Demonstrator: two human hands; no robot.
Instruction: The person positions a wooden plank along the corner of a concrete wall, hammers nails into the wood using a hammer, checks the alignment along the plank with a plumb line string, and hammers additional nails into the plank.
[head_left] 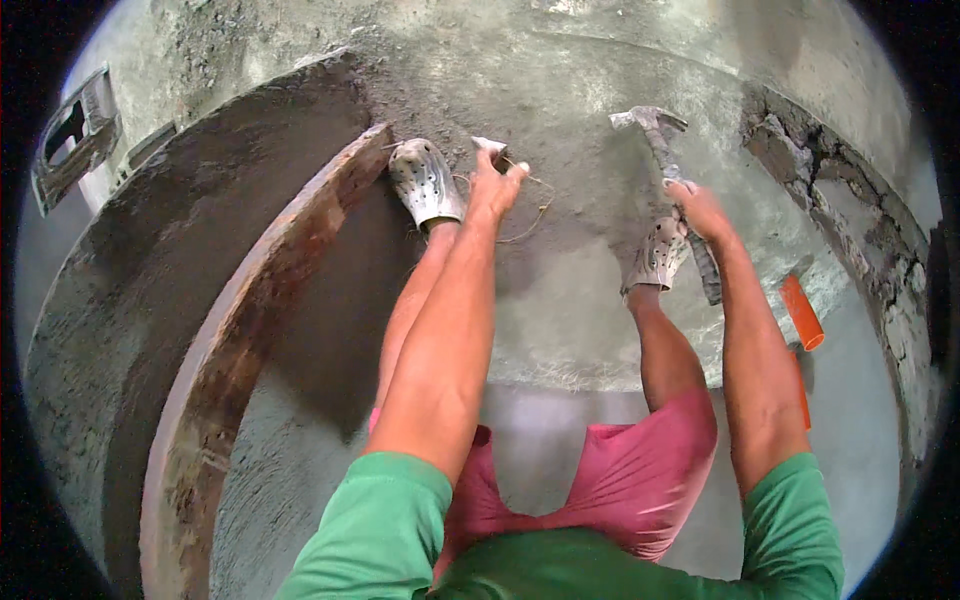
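My left hand is closed around a small pale piece whose kind I cannot make out. A thin string loops out beside that hand and hangs over the grey cement surface. My right hand grips a hammer by its mortar-crusted handle. The hammer's head points away from me, and the handle's end shows below the hand. To the left, a long wooden board stands on edge, with what looks like a nail sticking out at its far end.
My feet wear perforated clogs, the left clog beside the board and the right clog beside the hammer handle. Orange pipe pokes out at right. Broken, rough masonry edges the right side. A grey electrical box sits far left.
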